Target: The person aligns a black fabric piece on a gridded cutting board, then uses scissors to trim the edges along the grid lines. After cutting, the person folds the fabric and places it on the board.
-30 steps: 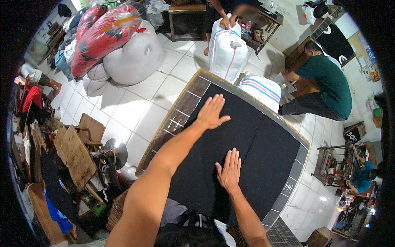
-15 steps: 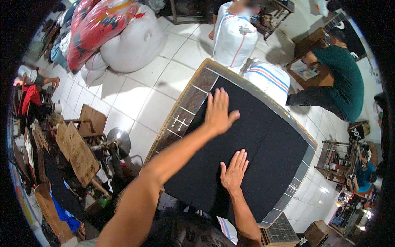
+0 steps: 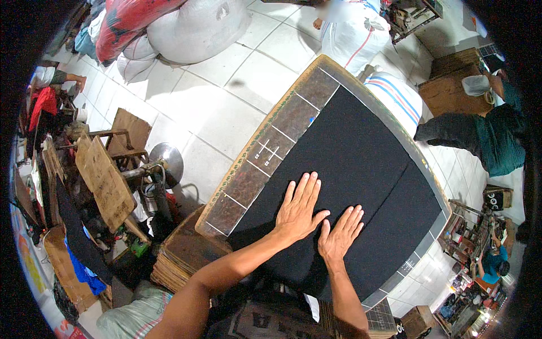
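Both my hands lie flat on black fabric (image 3: 378,147) spread over a square board (image 3: 285,113) marked with white lines along its edges. My left hand (image 3: 299,208) rests left of the middle, fingers stretched out. A little to its right and slightly lower is my right hand (image 3: 340,236), also laid out flat with the thumb apart. A seam or crease runs diagonally through the fabric to the right of my hands. Beneath the board's lower left corner, more thin boards (image 3: 172,260) are stacked.
Plastic sacks (image 3: 197,28) and white sacks (image 3: 389,96) stand beyond the board on the tiled floor (image 3: 214,101). Wooden planks and a metal stand (image 3: 104,186) crowd the left. A bent-over person (image 3: 491,135) is at the right, another person (image 3: 492,260) sits lower right, and others appear at the edges.
My left hand has slid back from the board's far part toward my right hand, still flat. The view has shifted, and the person at the right is now further toward the edge.
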{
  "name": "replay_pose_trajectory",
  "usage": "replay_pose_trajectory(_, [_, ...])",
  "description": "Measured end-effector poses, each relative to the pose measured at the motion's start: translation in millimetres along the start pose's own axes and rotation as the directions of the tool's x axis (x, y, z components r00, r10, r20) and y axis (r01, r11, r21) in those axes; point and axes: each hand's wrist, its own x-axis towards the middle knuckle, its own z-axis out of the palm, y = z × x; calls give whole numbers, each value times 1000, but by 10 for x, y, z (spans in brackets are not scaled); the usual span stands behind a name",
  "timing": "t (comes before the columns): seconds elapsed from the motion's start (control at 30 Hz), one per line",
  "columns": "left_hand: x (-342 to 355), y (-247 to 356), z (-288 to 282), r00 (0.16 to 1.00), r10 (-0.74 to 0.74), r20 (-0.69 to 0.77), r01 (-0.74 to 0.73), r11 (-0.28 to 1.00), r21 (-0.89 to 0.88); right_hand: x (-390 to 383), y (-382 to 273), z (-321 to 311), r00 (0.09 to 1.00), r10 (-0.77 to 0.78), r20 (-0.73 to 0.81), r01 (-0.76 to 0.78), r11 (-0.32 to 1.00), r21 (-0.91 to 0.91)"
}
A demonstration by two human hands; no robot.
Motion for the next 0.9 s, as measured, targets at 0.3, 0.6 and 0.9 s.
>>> replay_pose_trajectory(0.3, [565,-98,-194,991,84,-100,-100,981,-168,-2,-6,-52,1000,20,13,-21,999,41])
replay_pose_trajectory(0.6, [2752,-508,-709,883,302,-360,-265,953,150,11,0,-94,996,81,41,-86,988,130])
replay_pose_trajectory(0.9, [2718,-250,-704,980,5,-201,-72,941,-330,1260,603,-666,924,15,-383,154,901,407])
